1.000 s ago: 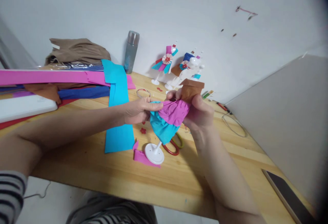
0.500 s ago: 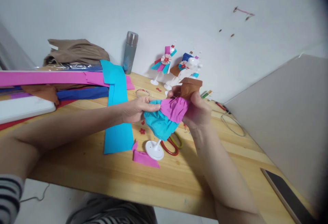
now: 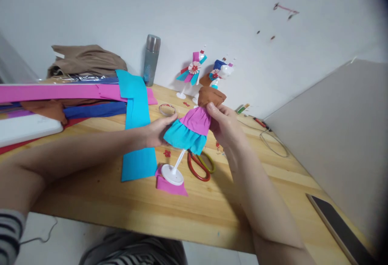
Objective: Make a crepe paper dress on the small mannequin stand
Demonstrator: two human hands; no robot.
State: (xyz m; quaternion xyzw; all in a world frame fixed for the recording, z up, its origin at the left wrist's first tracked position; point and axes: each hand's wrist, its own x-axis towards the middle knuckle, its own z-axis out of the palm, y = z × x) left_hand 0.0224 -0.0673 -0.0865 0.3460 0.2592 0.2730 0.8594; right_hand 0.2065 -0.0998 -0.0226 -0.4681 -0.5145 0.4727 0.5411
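A small mannequin stand (image 3: 172,175) with a round white base leans tilted over the table, dressed in crepe paper. Its dress has a brown top (image 3: 211,96), a pink middle layer (image 3: 197,120) and a turquoise ruffled skirt (image 3: 185,136). My right hand (image 3: 226,123) grips the dressed mannequin at the waist, thumb in front and fingers behind. At the skirt's left edge is my left hand (image 3: 158,131), thumb stretched out and apart, its other fingers partly hidden behind the skirt. Beneath the base lies a pink paper scrap (image 3: 171,187). Red-and-yellow-handled scissors (image 3: 198,168) lie just right of the stand.
Turquoise paper (image 3: 138,164) lies left, beside stacked coloured paper. A grey bottle (image 3: 151,61) and other decorated mannequins (image 3: 194,69) stand at the back. A tape roll (image 3: 167,110) and red paper flower (image 3: 167,153) lie nearby. The phone (image 3: 336,226) is at right.
The mannequin has turned more upright, its base shifting left and down over the pink scrap. My left thumb has come off the skirt front. My right hand now grips lower, at the waist.
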